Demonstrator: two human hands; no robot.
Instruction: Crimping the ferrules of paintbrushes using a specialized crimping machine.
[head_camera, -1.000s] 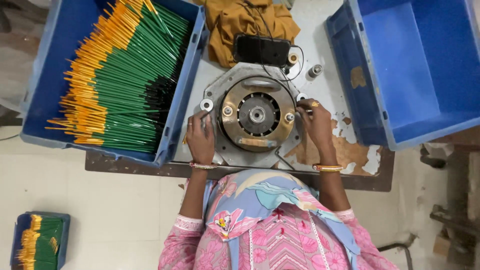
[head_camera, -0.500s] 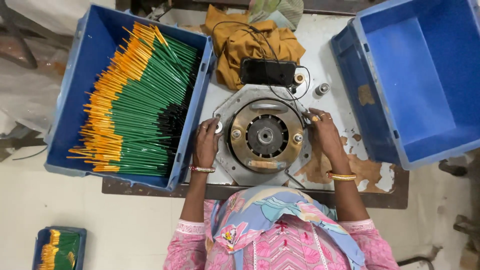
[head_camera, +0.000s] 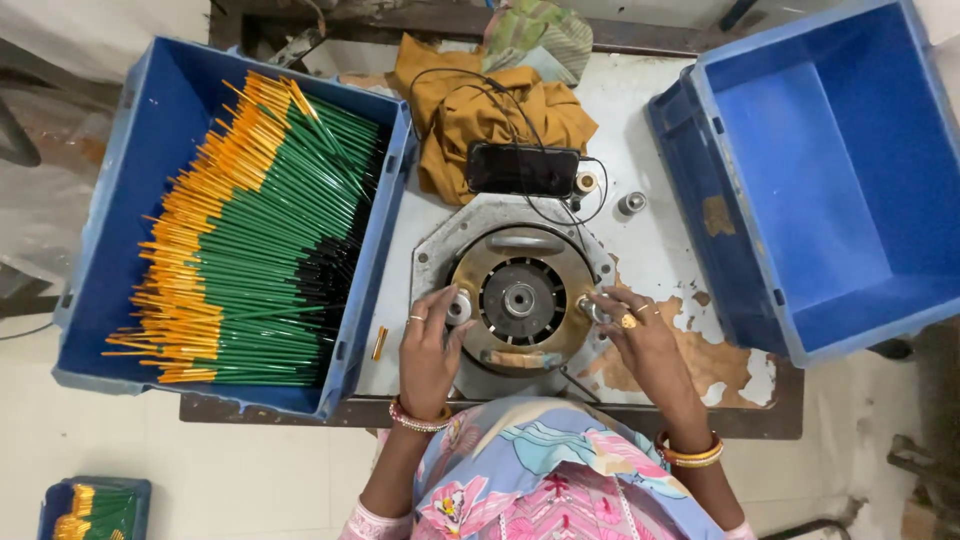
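1. Both hands are down on the round metal fixture in the middle of the table, one on each side of its dark slotted hub.
2. Left hand: palm down, fingers curled loosely, thumb and fingertips closing on the small silver knob at the fixture's left edge. It touches the knob, but whether it pinches it tight cannot be told from above.
3. Right hand: fingers spread and bent, tips resting on the matching knob at the right edge. Open, relaxed hold; nothing lifted.
4. Neither hand carries a stick. The fixture itself looks bare, with no stick seated in it that can be made out.
5. Progress, as a judgement: the work looks to be at its start or between pieces. The blue crate on the left is packed with green sticks with orange ends, while the big blue bin on the right holds nothing visible, so nearly all of the stock seems left to handle.
6. One loose orange piece lies on the table just beside the left crate, near the left hand.
7. Behind the fixture: a dark phone with its cable, lying against a mustard cloth, and a small metal part standing well apart.
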